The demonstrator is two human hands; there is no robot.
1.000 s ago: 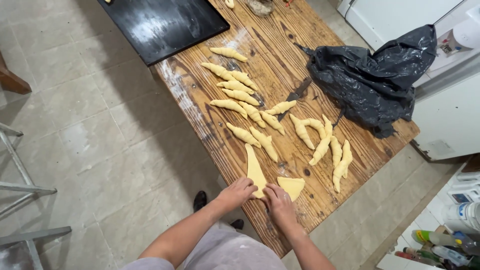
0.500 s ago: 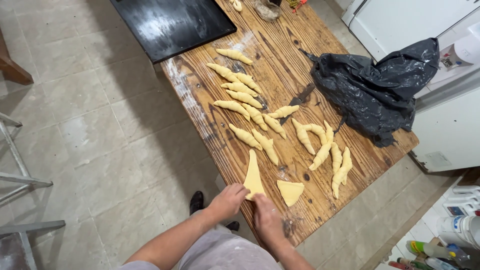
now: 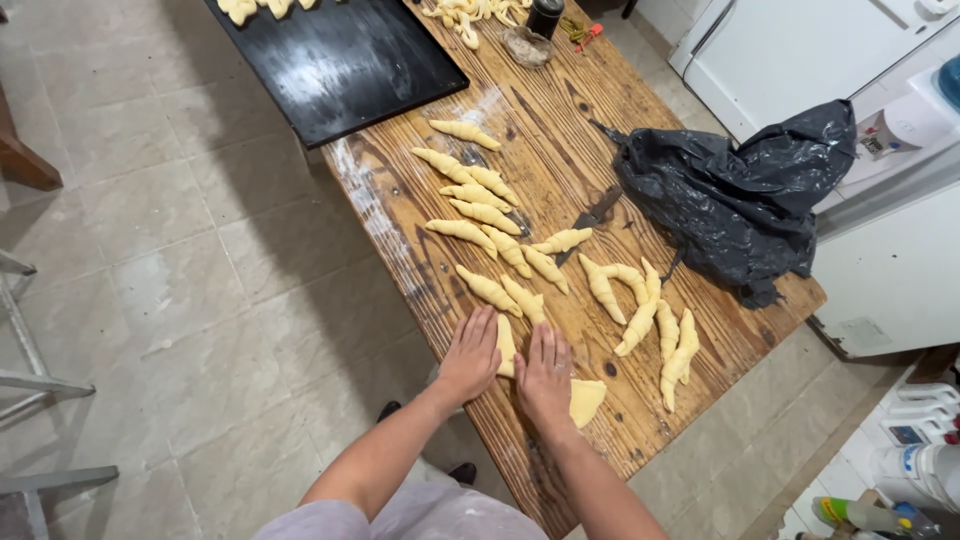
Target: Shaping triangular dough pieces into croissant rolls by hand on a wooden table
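At near table edge | we are pressing left hand [image 3: 470, 355] and right hand [image 3: 545, 378] flat, fingers spread, on dough piece [image 3: 506, 345] to roll it | rolled crescents [image 3: 520, 250] lying beyond, kept clear

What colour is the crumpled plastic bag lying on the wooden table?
Black and glossy; the plastic bag shows clearly in the head view.

At my far right a crumpled black plastic bag [image 3: 738, 195] lies on the wooden table [image 3: 560, 130]; a small pale label [image 3: 860, 335] is stuck low on the white cabinet [image 3: 895, 270].
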